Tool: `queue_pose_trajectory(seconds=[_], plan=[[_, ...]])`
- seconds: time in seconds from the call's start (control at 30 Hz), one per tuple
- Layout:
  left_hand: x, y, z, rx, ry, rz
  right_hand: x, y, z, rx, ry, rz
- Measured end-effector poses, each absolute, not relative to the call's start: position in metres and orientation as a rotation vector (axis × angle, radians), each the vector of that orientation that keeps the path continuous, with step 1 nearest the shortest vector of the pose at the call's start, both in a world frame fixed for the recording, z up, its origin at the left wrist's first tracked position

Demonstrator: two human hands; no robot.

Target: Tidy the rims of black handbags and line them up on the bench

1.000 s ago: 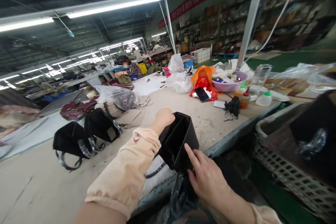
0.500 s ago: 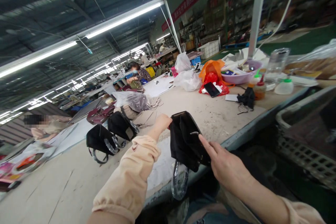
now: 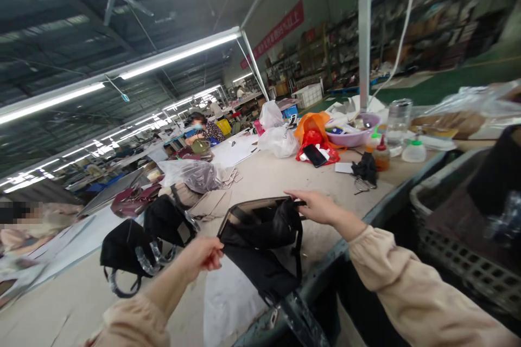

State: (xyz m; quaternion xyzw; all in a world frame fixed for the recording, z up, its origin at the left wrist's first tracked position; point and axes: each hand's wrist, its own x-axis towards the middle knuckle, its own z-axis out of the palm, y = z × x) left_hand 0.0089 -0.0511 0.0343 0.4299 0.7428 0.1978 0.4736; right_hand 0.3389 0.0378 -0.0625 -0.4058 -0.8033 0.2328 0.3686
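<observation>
A: You have the black bag (image 3: 264, 268) between your hands at the near edge of the table (image 3: 260, 173), its mouth open so you can look inside. How are your fingers?

B: Your left hand (image 3: 202, 254) pinches the rim's left corner, thumb against forefinger. Your right hand (image 3: 317, 207) grips the opposite corner, forefinger stretched out along it; how your right thumb sits, I can't tell.

A: And what crowds you?

B: A white sheet (image 3: 226, 301) lies beneath the bag, and a plastic-wrapped handle (image 3: 303, 320) hangs past the table edge. More black bags (image 3: 126, 249) stand just beyond your left forearm, near some flat beige pieces (image 3: 209, 204) and a bulging clear plastic bag (image 3: 191, 174). A basket (image 3: 448, 249) with dark things in it stands beside the table, near your right sleeve (image 3: 391, 265).

A: Count them for you?

B: Two more black bags by your left arm. Ahead of you, two white plastic bags (image 3: 279, 142), one orange bag (image 3: 311, 123), and one phone (image 3: 314, 155) lying on red plastic (image 3: 331, 157). Farther right you have one purple basin (image 3: 352, 138), three small bottles (image 3: 414, 152), one clear jar (image 3: 399, 122) and one bunched black cloth (image 3: 365, 167).
</observation>
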Motion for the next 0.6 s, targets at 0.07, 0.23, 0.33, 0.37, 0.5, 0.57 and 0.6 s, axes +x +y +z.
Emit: queue_pose_trajectory(seconds=[0.07,0.23,0.33,0.37,0.5,0.57,0.6], plan=[[0.003,-0.061,0.03,0.986,1.84,0.505,0.321,0.055,-0.066,-0.981,-2.073,0.627],[-0.006,-0.072,0.02,0.812,1.823,0.548,0.284,0.073,-0.077,-0.789,-2.09,0.765],[-0.009,-0.072,0.018,0.784,1.818,0.531,0.278,0.08,-0.081,-0.687,-2.079,0.889],[-0.009,-0.071,0.018,0.796,1.82,0.499,0.278,0.083,-0.081,-0.666,-2.07,0.927],[-0.015,-0.069,0.018,0.865,1.8,0.35,0.279,0.096,-0.083,-0.553,-2.024,1.089],[-0.019,-0.07,0.017,0.895,1.77,0.309,0.278,0.099,-0.085,-0.504,-1.985,1.149],[-0.021,-0.07,0.016,0.904,1.761,0.298,0.277,0.1,-0.086,-0.496,-1.968,1.165]])
